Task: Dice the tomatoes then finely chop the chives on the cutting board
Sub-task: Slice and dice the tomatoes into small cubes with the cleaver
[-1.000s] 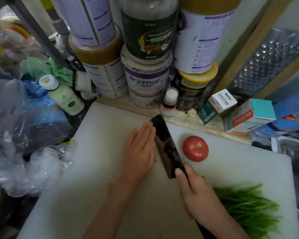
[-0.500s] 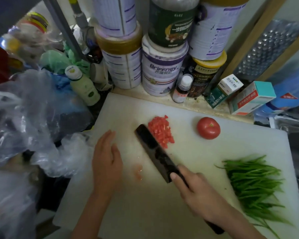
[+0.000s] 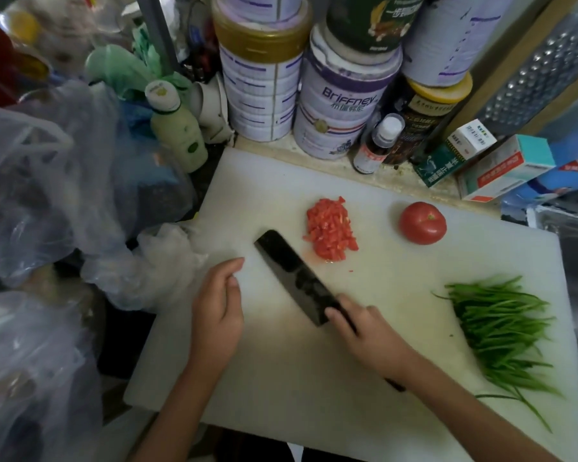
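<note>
Our right hand (image 3: 364,331) gripped the knife (image 3: 297,278); our left hand (image 3: 217,315) lay empty, loosely curled, just beside it, where a careless swing could have cut it.

White cutting board (image 3: 314,378) with diced tomato pile (image 3: 329,230), whole tomato (image 3: 422,223) and chives (image 3: 501,328) (bunched at right)

A Briffney tin (image 3: 341,118) stands among stacked tins (image 3: 261,105), a small white-capped bottle (image 3: 377,145) and a yellow-lidded jar (image 3: 427,118) just beside it. A pale green bottle (image 3: 177,131) and clear plastic bags (image 3: 47,181) lie left; two cartons (image 3: 508,168) and a metal grater (image 3: 541,71) right
</note>
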The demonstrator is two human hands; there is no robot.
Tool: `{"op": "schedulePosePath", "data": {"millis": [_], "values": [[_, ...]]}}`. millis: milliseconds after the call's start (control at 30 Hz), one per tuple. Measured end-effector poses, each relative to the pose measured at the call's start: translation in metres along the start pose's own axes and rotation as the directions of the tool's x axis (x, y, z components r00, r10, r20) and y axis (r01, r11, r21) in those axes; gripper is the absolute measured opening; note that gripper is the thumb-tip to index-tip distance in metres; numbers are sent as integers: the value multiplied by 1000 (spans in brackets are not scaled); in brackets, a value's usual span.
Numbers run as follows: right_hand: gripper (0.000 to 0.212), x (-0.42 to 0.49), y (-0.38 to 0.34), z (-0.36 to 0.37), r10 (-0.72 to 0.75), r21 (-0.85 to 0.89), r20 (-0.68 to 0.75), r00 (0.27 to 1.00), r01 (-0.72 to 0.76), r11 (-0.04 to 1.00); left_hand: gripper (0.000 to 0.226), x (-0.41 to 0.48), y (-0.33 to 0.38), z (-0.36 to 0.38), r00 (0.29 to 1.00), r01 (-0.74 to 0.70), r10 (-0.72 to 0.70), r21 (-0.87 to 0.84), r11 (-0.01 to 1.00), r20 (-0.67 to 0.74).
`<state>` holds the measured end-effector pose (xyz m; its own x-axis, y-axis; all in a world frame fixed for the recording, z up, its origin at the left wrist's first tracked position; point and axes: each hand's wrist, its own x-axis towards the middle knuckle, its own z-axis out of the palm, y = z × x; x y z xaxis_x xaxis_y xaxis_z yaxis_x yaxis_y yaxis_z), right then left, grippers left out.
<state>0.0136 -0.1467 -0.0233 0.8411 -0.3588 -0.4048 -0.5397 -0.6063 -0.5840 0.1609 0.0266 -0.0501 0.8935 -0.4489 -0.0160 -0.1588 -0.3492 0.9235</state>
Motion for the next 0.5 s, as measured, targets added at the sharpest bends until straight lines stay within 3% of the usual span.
{"op": "schedulePosePath", "data": {"millis": [200,300,367,500], "values": [[14,22,4,-30,-16,-110,-97,995,5,994,27,-8,4,3,999,34,-36,-70,997,-20],[10,4,-14,-24,-18,-19,-90,996,17,1000,21,-11,5,-12,991,60,-68,-72,996,-116],[11,-16,-29,-6,-13,84,-30,999,16,996,18,-15,3,-26,977,99,-108,-58,993,-184],[20,-47,-49,35,-76,131,162,984,55,990,19,-32,-4,-49,959,184,-166,56,981,-229]]}}
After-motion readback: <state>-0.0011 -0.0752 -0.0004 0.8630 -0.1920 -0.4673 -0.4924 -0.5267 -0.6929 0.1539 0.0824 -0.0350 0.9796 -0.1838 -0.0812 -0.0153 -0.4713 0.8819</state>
